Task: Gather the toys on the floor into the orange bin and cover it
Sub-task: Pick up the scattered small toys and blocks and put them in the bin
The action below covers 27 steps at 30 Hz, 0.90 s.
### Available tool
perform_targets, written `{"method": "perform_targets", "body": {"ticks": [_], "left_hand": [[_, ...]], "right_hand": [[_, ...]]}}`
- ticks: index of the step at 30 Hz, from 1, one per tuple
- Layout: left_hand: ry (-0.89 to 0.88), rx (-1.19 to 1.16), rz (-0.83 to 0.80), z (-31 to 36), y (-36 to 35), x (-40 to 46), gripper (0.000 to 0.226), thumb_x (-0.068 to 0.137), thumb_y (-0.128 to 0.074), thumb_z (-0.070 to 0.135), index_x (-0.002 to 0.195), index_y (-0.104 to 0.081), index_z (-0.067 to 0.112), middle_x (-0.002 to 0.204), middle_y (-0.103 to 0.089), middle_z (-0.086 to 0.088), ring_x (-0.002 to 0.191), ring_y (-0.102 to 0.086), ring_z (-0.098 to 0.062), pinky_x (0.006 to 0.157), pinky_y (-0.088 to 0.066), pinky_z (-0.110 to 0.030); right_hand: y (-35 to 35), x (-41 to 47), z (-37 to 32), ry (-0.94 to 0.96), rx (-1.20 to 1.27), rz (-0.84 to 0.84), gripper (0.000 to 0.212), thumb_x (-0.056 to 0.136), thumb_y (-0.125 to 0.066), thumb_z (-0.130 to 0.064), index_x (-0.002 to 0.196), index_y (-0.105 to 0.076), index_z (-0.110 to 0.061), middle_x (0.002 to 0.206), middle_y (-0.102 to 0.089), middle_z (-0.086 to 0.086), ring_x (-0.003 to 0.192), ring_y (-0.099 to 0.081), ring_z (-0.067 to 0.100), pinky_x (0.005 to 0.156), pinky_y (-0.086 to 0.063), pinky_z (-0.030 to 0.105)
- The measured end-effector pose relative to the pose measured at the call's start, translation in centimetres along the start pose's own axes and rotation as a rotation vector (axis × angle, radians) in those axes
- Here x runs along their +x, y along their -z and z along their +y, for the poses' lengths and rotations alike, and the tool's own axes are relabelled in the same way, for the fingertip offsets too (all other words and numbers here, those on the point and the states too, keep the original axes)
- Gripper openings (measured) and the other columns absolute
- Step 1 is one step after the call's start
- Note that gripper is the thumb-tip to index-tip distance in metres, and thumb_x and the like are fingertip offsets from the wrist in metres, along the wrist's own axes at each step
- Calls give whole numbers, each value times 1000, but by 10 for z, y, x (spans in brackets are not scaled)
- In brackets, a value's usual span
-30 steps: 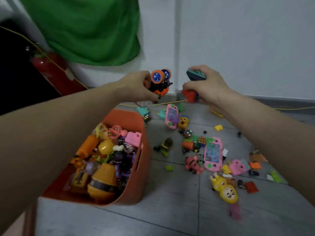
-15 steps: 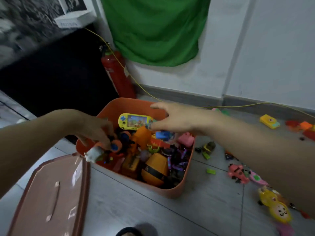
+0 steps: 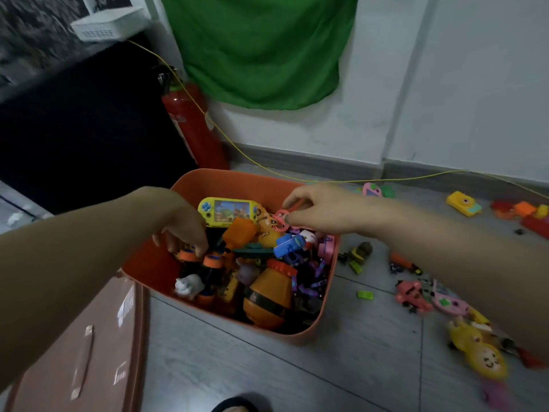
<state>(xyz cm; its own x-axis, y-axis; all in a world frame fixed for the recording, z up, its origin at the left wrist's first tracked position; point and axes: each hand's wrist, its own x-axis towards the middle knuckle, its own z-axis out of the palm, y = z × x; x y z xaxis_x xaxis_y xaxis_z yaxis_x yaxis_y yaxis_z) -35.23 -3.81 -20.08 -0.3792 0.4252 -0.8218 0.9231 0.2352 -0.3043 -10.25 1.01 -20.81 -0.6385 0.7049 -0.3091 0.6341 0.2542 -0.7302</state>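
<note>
The orange bin (image 3: 225,177) stands on the grey floor, full of toys, among them a yellow game console (image 3: 228,209) and an orange barrel toy (image 3: 267,295). My left hand (image 3: 181,224) hangs over the bin's left side, fingers spread downward, tips just above the orange-wheeled car (image 3: 208,263) lying inside. Over the back right my right hand (image 3: 320,212) hovers with loosely curled fingers beside a pink ring toy (image 3: 279,217); a blue toy (image 3: 289,243) lies below it. The bin's lid (image 3: 74,352) lies at the lower left. Several toys remain on the floor at right: a yellow camera (image 3: 463,203), a pink console (image 3: 448,304), a yellow monkey (image 3: 481,352).
A red fire extinguisher (image 3: 193,129) leans at the wall behind the bin, with a yellow cord (image 3: 326,181) running along the skirting. A dark cabinet (image 3: 74,129) stands to the left. A green cloth (image 3: 261,49) hangs on the wall.
Both hands carried toys from the floor pile to the bin and the view swung left. The wheeled car and the blue toy now lie in the bin, out of my hands.
</note>
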Motion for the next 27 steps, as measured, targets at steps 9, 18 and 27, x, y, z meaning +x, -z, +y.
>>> {"method": "perform_targets", "body": {"ticks": [9, 18, 27], "left_hand": [[-396, -20, 413, 143, 87, -40, 24, 95, -55, 25, 96, -63, 3, 74, -67, -6, 54, -61, -15, 42, -46, -21], [-803, 202, 360, 336, -4, -14, 71, 86, -65, 46, 140, -32, 14, 128, -53, -12, 111, -57, -32, 91, -50, -40], [-747, 105, 232, 353, -91, 44, 99, 83, -69, 49, 152, 2, 45, 159, 0, -19, 132, -41, -42, 105, -43, -43]], "right_hand": [[56, -11, 88, -214, 104, 608, 16, 84, -59, -23, 98, -63, -17, 90, -70, 8, 85, -68, 29, 79, -57, 45], [28, -130, 219, -818, -315, 29, 93, 86, -58, -62, 156, -9, -26, 155, -21, 19, 139, -30, 41, 112, -33, 47], [-44, -155, 259, -921, -132, -164, 123, 61, -75, -66, 151, -1, -28, 153, -11, 22, 132, -38, 43, 100, -47, 50]]}}
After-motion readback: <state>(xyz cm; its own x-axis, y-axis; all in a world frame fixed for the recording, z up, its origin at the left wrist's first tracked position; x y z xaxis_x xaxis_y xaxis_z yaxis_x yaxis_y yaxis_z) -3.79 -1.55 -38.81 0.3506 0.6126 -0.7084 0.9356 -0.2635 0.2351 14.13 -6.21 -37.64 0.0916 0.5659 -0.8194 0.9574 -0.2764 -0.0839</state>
